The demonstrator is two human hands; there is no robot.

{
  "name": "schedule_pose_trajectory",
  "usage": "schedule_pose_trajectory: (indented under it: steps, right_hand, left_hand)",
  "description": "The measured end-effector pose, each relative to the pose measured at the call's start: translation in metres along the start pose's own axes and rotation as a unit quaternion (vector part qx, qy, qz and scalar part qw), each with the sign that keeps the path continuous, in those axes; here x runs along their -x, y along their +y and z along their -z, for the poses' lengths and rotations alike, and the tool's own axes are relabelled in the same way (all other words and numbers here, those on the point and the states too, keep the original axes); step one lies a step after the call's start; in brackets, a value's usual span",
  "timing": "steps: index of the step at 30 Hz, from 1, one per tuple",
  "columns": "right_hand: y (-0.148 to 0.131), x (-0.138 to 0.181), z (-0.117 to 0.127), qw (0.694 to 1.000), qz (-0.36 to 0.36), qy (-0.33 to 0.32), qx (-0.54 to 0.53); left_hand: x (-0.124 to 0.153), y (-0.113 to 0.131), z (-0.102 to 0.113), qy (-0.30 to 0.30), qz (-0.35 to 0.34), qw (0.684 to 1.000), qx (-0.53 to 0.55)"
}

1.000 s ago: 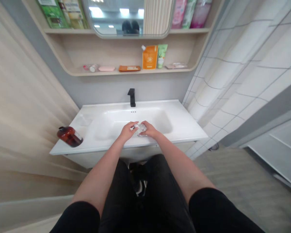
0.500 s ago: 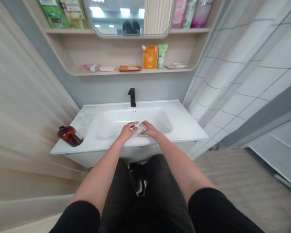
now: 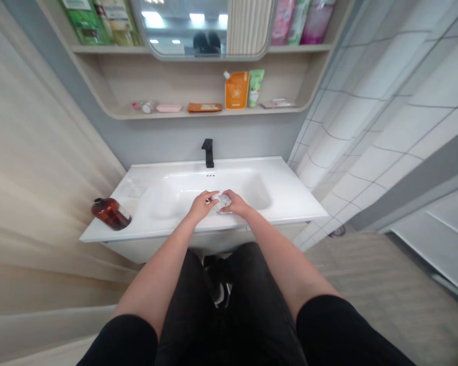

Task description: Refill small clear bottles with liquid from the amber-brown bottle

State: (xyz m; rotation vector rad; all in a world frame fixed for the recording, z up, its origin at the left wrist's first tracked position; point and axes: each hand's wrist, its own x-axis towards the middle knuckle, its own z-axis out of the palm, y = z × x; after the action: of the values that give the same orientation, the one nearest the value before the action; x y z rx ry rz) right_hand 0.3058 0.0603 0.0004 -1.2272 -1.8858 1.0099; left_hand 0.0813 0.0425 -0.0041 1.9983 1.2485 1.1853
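Over the front of the white sink (image 3: 252, 188), both my hands are close together around a small clear, shiny plastic thing (image 3: 224, 202). My right hand (image 3: 236, 204) is wrapped round its right side. With thumb and fingers, my left hand (image 3: 202, 205) pinches a small white part at its left end. Whether that part is a cap or a piece of the clear thing is too small to tell. Behind the sink stands a black faucet (image 3: 208, 153).
An amber bottle (image 3: 112, 213) without a cap lies tilted at the counter's left end. Above, a shelf (image 3: 168, 116) holds an orange pouch (image 3: 236, 90), a green tube (image 3: 255, 89) and several small items. A curtain (image 3: 41, 152) hangs at the left; a tiled wall (image 3: 385, 117) stands right.
Almost nothing differs. Between my fingers, the small white part shows slightly differently; my hands stay in the same place.
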Motion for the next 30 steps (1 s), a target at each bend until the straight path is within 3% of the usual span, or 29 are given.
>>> schedule_pose_trajectory:
  steps: [9, 30]
  right_hand:
    - [-0.0021, 0.0012, -0.0004, 1.0, 0.0, 0.009, 0.0]
    - [0.0009, 0.0003, -0.0018, 1.0, 0.012, 0.007, -0.013]
  left_hand:
    - [0.0012, -0.0017, -0.004, 0.031, 0.043, 0.998, 0.033]
    - [0.003, -0.0031, -0.0016, 0.007, -0.03, 0.999, -0.016]
